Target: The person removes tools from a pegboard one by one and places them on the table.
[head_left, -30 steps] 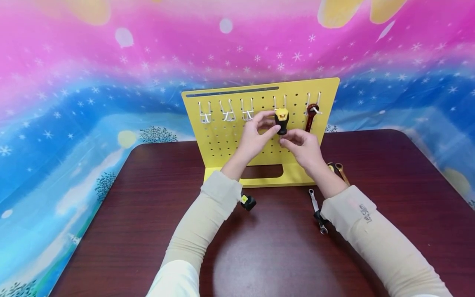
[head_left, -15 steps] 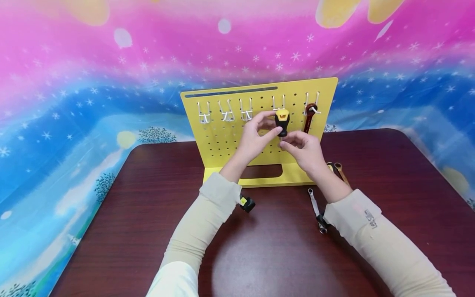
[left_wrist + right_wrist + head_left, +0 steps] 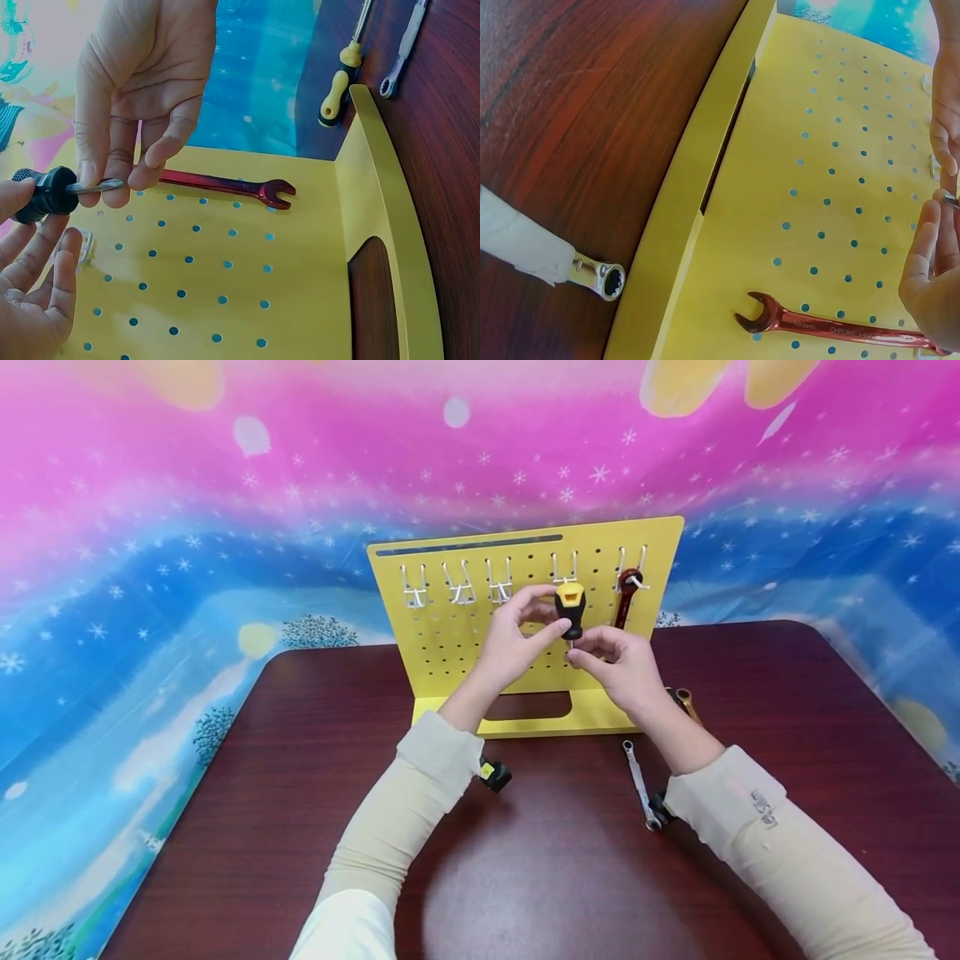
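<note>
A stubby screwdriver point(image 3: 571, 603) with a yellow-and-black handle is held upright in front of the yellow pegboard point(image 3: 480, 652). My left hand point(image 3: 516, 635) grips its handle between thumb and fingers. Just below, my right hand point(image 3: 621, 667) pinches the short metal shaft; the left wrist view shows the bare tip point(image 3: 112, 183) at those fingertips. Right behind the handle, a white hook point(image 3: 565, 568) is fixed on the board. A red wrench point(image 3: 626, 600) hangs from another hook to the right, its open end point(image 3: 761, 313) pointing down.
Several white hooks point(image 3: 458, 585) line the board's left half. On the table lie a black-and-yellow object point(image 3: 495, 775), a silver wrench point(image 3: 639, 785) and a gold wrench point(image 3: 687, 703). Beside the board is a longer yellow-handled screwdriver point(image 3: 337, 90). The right sleeve partly covers a black item.
Both hands stay at the same place with the screwdriver, which has tilted and dropped very slightly. My right forearm has shifted a little to the right, uncovering more of the silver wrench.
</note>
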`<action>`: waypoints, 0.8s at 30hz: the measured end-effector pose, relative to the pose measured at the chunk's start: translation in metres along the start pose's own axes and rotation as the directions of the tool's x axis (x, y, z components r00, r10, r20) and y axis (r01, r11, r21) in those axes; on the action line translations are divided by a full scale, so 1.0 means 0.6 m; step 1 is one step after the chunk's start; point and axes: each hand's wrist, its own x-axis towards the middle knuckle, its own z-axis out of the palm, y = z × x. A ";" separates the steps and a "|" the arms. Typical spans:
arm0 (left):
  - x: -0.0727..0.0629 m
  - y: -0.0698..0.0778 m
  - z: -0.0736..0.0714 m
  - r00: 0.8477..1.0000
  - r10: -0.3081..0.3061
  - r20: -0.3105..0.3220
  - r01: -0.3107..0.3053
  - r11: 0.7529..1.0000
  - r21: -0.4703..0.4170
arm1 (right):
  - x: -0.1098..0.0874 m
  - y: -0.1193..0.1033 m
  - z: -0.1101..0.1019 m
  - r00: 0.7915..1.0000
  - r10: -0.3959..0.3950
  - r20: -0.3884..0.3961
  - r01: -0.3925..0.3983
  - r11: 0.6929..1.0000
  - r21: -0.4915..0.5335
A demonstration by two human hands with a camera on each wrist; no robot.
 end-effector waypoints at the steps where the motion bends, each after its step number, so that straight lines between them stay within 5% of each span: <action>1: -0.001 0.001 0.000 1.000 -0.003 0.001 0.003 1.000 0.000 | -0.001 -0.001 0.000 1.000 -0.001 0.000 0.001 1.000 0.000; 13: -0.013 0.014 -0.003 1.000 -0.013 0.027 0.014 1.000 -0.027 | -0.014 -0.007 -0.003 0.999 -0.018 0.031 0.017 1.000 0.024; 24: -0.024 0.018 0.001 0.998 -0.007 0.068 0.012 0.997 -0.076 | -0.031 -0.008 -0.014 0.998 -0.006 0.061 0.010 0.998 -0.068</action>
